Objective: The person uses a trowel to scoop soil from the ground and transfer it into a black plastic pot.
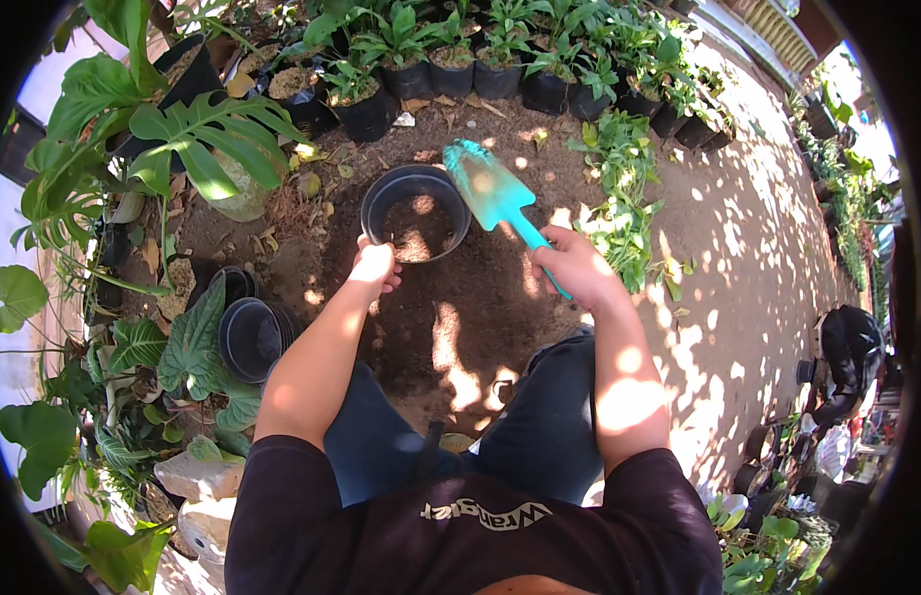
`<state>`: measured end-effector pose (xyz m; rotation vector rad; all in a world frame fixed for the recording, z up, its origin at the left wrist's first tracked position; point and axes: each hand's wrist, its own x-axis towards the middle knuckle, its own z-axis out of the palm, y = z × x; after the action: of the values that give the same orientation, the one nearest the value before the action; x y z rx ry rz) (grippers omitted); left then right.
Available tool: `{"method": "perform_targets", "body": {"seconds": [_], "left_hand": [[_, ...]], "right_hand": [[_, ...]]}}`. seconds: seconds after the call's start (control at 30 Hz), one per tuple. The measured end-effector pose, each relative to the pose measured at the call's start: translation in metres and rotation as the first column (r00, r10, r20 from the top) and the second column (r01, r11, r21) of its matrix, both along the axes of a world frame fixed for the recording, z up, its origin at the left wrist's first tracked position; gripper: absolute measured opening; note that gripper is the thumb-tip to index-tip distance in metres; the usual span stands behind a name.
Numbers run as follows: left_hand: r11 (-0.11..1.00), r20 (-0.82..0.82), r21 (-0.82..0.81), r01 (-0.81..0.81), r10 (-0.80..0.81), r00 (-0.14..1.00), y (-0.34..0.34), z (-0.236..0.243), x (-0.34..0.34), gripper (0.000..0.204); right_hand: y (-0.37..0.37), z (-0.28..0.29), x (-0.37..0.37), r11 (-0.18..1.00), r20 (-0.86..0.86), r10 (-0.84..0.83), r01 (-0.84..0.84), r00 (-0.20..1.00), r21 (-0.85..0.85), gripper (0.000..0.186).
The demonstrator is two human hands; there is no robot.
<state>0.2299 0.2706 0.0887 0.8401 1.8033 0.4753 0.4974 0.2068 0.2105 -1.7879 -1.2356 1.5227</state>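
My left hand [378,266] grips the near rim of a round black plant pot [373,203], its mouth facing up toward me. Brown soil [421,223] shows inside the pot, dappled with sunlight. In my right hand [571,263] is a turquoise hand trowel [492,193], held by its handle. The trowel's blade points up and left, beside the pot's right rim, with dirt smeared on its face. Below the pot, dark loose soil [411,317] covers the ground between my knees.
Stacked black pots [252,337] lie to my left among leafy plants. A row of potted plants in black bags [430,79] curves across the far side. Trailing green vines [619,198] spread right of the trowel. Rocks [197,476] sit at the lower left.
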Motion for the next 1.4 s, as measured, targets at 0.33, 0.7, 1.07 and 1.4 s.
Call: {"method": "perform_targets", "body": {"seconds": [0.33,0.7,1.07,1.4], "left_hand": [[0.963,-0.232,0.259,0.076,-0.015,0.973,0.006,-0.021,-0.001,0.030],[0.972,-0.104,0.224,0.072,-0.050,0.993,0.003,-0.023,-0.012,0.034],[0.975,-0.068,0.198,0.098,-0.086,0.994,0.000,-0.014,-0.011,0.025],[0.974,0.143,0.168,0.149,-0.174,0.974,-0.008,-0.003,-0.002,0.030]], "right_hand": [[0.011,-0.009,-0.035,0.973,0.217,0.231,-0.224,0.948,-0.056,0.021],[0.020,-0.035,-0.053,0.954,0.238,0.300,-0.284,0.924,-0.099,0.021],[0.008,-0.029,-0.061,0.970,0.281,0.242,-0.237,0.929,-0.051,0.023],[0.014,-0.057,-0.078,0.960,0.427,0.224,-0.275,0.876,0.060,0.022]]}}
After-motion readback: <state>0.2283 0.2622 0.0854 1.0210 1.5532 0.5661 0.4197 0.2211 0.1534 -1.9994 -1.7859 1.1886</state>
